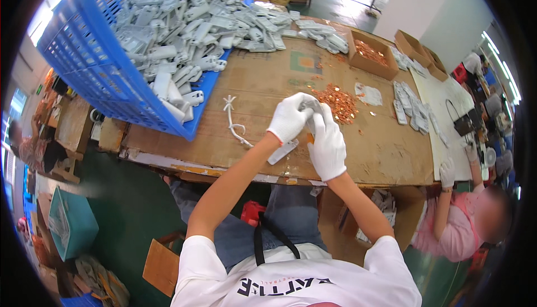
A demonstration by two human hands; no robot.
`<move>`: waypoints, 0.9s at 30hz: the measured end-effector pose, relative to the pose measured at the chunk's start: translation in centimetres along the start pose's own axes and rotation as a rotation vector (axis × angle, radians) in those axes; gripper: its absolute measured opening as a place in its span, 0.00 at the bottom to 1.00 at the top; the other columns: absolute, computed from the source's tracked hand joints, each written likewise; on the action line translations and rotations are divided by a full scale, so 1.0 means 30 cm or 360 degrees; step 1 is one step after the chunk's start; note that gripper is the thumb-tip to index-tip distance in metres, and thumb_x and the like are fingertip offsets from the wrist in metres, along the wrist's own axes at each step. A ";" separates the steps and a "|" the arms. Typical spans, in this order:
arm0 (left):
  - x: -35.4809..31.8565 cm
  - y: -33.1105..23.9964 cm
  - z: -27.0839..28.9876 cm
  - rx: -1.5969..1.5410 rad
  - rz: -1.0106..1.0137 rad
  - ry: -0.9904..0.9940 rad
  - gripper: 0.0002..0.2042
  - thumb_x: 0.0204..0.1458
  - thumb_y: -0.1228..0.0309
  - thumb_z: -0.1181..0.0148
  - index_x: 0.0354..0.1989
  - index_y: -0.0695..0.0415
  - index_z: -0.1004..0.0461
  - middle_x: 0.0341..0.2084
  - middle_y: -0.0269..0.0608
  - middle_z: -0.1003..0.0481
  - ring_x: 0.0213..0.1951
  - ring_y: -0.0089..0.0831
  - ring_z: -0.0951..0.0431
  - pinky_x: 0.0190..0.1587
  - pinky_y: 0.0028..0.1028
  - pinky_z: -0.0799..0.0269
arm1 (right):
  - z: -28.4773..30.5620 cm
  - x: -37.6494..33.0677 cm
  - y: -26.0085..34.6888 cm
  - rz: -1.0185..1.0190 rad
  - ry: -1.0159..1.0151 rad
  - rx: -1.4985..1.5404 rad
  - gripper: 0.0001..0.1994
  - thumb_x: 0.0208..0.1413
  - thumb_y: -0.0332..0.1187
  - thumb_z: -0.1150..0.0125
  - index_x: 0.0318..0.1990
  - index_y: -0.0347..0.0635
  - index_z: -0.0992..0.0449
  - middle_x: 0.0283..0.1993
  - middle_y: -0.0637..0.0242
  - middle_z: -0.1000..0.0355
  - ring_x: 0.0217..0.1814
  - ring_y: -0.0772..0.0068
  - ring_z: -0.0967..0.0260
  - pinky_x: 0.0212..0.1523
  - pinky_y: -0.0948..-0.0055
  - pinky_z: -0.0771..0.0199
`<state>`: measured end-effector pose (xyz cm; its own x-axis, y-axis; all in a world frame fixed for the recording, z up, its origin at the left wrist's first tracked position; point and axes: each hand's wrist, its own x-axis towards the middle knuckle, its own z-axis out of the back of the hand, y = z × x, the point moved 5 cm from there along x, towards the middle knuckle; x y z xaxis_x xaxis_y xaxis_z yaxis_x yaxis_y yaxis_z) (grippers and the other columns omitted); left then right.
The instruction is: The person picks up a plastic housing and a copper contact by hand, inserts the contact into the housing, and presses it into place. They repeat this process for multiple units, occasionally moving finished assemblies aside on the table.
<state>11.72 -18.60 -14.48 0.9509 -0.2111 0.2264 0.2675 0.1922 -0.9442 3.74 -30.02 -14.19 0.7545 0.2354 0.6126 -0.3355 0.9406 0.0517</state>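
Note:
Both my hands wear white gloves and meet over the cardboard-covered table (263, 83). My left hand (288, 118) grips a grey metal part (282, 152) whose lower end sticks out below the glove. My right hand (326, 143) is closed beside it, touching the same part near its top, with a small orange piece showing between the two gloves. A pile of small copper-coloured pieces (337, 101) lies just beyond my hands. A knotted white cord (233, 121) lies on the table to the left of my left hand.
A tilted blue plastic crate (84, 61) spills several grey metal parts (212, 16) onto the table's far left. A cardboard box (369, 55) of copper pieces stands at the back right. More grey parts (407, 101) lie on the right. A gloved co-worker (456, 217) sits at right.

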 end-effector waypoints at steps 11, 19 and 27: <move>-0.206 -0.011 0.227 -0.0673 0.0297 0.0099 0.05 0.56 0.81 0.50 0.40 0.66 0.29 0.46 0.49 0.24 0.47 0.35 0.20 0.51 0.32 0.23 | -0.019 0.099 -0.911 -0.0676 0.0282 -0.0900 0.14 0.54 0.34 0.40 0.45 0.39 0.32 0.43 0.54 0.27 0.40 0.54 0.23 0.39 0.60 0.20; -0.509 -0.015 0.374 -0.0783 0.0452 -0.0013 0.04 0.53 0.84 0.55 0.33 0.63 0.34 0.46 0.52 0.26 0.48 0.40 0.21 0.54 0.38 0.24 | -0.066 0.236 -0.794 -0.0517 0.0433 -0.1180 0.22 0.48 0.44 0.31 0.47 0.44 0.29 0.45 0.61 0.29 0.49 0.58 0.28 0.46 0.60 0.26; -0.852 0.120 0.447 -0.1077 0.0600 -0.0634 0.04 0.47 0.81 0.54 0.31 0.60 0.35 0.43 0.51 0.26 0.44 0.42 0.21 0.51 0.41 0.22 | -0.235 0.545 -0.055 0.0197 0.0444 0.0001 0.19 0.48 0.29 0.39 0.50 0.42 0.29 0.49 0.56 0.29 0.53 0.51 0.30 0.52 0.55 0.28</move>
<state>-9.52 0.33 -20.45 0.9750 0.1270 -0.1822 -0.1058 -0.4558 -0.8838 20.61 -26.00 -9.82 0.8338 0.4062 0.3737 -0.4346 0.9006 -0.0093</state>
